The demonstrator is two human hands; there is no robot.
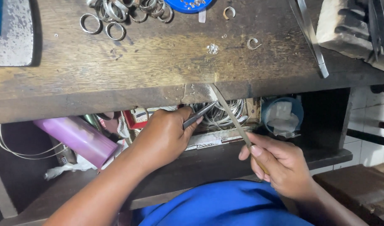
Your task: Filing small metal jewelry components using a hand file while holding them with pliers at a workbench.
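My left hand [167, 134] grips slim metal pliers [199, 116] whose tips point up toward the notch [196, 93] in the front edge of the worn wooden bench [158, 67]. Whatever the tips pinch is too small to make out. My right hand [280, 163] holds a long thin metal file [229, 113] by its handle. The file slants up-left, and its tip rests at the same notch, beside the pliers' tips.
Several silver rings [116, 16] lie at the bench's back left, with two open ring pieces [242, 27] further right. Long tweezers [311, 37] and a charred block [351, 29] sit at the right. Below the benchtop a shelf holds a purple bottle [81, 140], wire coils [225, 113] and a blue cup [284, 115].
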